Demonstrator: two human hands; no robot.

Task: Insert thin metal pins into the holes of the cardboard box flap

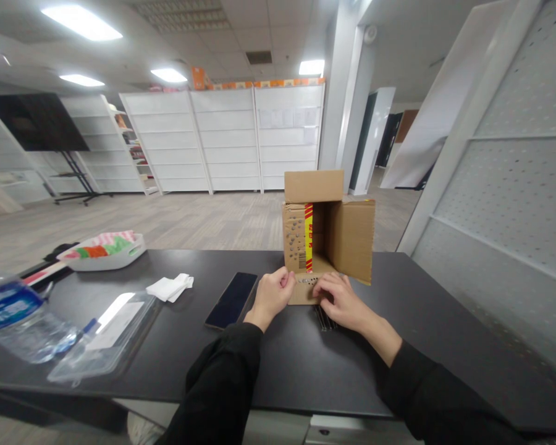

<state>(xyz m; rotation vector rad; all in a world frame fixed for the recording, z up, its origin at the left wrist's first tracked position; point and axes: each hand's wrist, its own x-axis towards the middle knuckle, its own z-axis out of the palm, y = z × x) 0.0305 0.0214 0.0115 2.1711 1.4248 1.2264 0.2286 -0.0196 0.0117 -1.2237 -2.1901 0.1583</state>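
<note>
A cardboard box point(355, 238) lies with its opening toward me and its flaps spread. Its lower flap point(301, 298) reaches over the table toward me and carries a row of small dark and shiny dots. My left hand point(274, 293) is closed at that flap's left edge; what its fingers hold, if anything, is hidden. Over the flap's right part, my right hand point(340, 300) has its fingers curled together, their tips near the dots. Several thin dark metal pieces, like nails point(323, 320), show below that hand. More dots and a red-yellow tape strip point(309, 235) mark the left flap.
A phone point(232, 300) lies left of my left hand. Farther left are crumpled white tissue point(170, 287), a clear plastic case point(109, 340), a water bottle point(23, 321) and a white basket point(104, 259) with colourful contents. A perforated panel point(514, 204) stands at right.
</note>
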